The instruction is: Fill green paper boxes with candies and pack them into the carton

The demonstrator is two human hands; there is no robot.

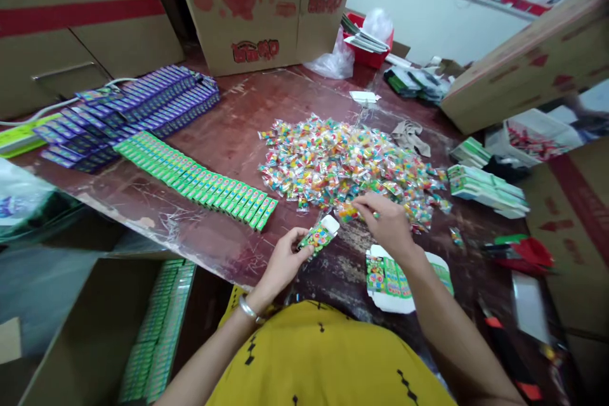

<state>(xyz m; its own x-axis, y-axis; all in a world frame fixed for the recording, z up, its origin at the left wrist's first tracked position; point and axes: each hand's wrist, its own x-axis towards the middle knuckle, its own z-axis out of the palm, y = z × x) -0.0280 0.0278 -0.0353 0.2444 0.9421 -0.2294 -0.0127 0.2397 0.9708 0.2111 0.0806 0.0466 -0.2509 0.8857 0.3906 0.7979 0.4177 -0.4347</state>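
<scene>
My left hand grips a small green candy box with its white end flap standing out toward the pile. Just right of that box, my right hand pinches a small clear packet of orange and yellow candy. Behind both hands spreads a heap of wrapped colourful candies. Under my right forearm lie flat green-and-white box blanks, partly hidden by the arm. To the left a long row of green boxes stands side by side.
Purple boxes are stacked at the left. An open carton with green boxes sits below the table edge. More flat blanks, a red-handled cutter and a stray candy packet lie right. Large cartons stand behind.
</scene>
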